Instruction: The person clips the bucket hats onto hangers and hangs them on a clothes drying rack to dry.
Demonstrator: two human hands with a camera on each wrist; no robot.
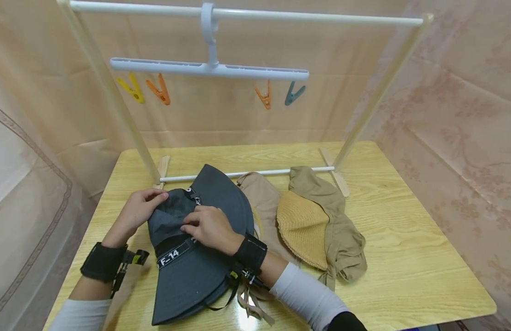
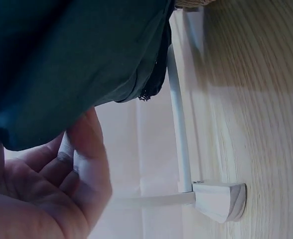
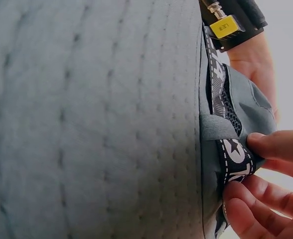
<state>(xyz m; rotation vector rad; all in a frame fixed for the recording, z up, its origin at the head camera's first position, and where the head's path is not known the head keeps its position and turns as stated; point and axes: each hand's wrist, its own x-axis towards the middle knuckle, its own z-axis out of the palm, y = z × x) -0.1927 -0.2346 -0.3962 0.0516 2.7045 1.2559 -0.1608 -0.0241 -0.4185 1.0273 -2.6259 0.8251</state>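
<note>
Squarely between both hands, the dark grey hat (image 1: 197, 273) lies on the left part of the table (image 1: 412, 248), its long axis running from far to near, its crown (image 1: 168, 218) on the left and its brim (image 1: 185, 299) spreading right. The left hand (image 1: 137, 214) grips the crown's left edge, its fingers curled against the cloth; the thumb's tip is hidden in the left wrist view. The right hand (image 1: 212, 230) reaches across the brim and pinches the crown beside the lettered band (image 1: 173, 256), thumb and fingers close together. So the crown lies between the two sets of fingers, the left hand on its outer side, the right hand nearer the brim. Just right of the brim rest a pinkish-beige hat (image 1: 259, 193), a straw-coloured knitted piece (image 1: 303, 227) and a khaki hat (image 1: 346, 250). On the far side stands a white rack (image 1: 342, 18), a hanger (image 1: 255, 70) with four clips hooked on its top rail.
</note>
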